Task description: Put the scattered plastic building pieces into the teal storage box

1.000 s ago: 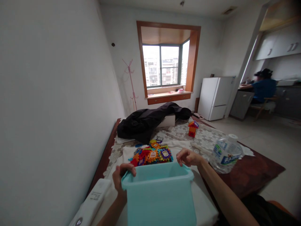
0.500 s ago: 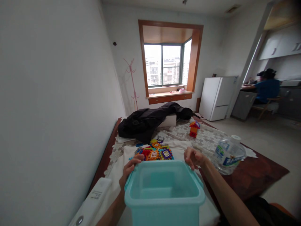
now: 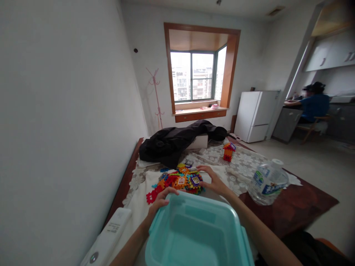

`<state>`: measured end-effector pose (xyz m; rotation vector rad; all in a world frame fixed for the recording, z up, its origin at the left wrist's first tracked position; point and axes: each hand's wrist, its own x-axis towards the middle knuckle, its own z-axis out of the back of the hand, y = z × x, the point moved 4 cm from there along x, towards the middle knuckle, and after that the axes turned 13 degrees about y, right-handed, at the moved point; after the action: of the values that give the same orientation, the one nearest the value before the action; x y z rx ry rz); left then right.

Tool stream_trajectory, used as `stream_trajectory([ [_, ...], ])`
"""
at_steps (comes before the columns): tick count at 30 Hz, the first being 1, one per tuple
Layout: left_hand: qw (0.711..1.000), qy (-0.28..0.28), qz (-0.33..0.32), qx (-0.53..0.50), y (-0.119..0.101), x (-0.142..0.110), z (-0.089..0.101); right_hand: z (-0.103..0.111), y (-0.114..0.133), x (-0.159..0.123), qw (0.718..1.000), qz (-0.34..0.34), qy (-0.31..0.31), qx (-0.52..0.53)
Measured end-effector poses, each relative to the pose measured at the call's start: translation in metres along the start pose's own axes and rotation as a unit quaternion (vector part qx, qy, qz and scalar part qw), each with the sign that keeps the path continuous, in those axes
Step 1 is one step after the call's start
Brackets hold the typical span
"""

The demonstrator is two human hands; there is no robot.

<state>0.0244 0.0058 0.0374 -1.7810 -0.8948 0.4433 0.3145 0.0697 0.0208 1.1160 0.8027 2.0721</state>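
A teal plastic storage bin (image 3: pixel 202 229) tilts toward me at the near edge, its inside bare. My left hand (image 3: pixel 163 199) grips its far left rim, fingers over the edge. Beyond the bin lies a pile of colourful interlocking plastic building pieces (image 3: pixel 181 180), in orange, red, purple and yellow. My right hand (image 3: pixel 212 180) reaches to the right side of this pile, thumb and fingers apart, with nothing held. Whether its fingertips touch the pieces I cannot tell. A small house built of such pieces (image 3: pixel 228 151) stands farther back on the right.
A large clear plastic bottle (image 3: pixel 267 183) stands right of my right forearm. Black cloth (image 3: pixel 177 142) drapes over a white box (image 3: pixel 198 142) at the back. A long white device (image 3: pixel 108 236) lies along the left wall. Another person (image 3: pixel 314 103) sits far right.
My right hand has left the bin's rim and moved forward and left to the pieces. The bin has tipped toward me, with my left hand still on it. More red pieces show.
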Motion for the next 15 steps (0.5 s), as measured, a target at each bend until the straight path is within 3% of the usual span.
stream_trajectory([
  [5, 0.997, -0.052, -0.030, 0.048, 0.004, 0.000, 0.012, -0.012, 0.002, -0.002, 0.992, 0.053, 0.074, -0.085],
  [15, 0.985, -0.136, -0.054, 0.094, 0.004, -0.003, 0.019, -0.014, -0.009, 0.005, 0.997, 0.053, 0.033, -0.049],
])
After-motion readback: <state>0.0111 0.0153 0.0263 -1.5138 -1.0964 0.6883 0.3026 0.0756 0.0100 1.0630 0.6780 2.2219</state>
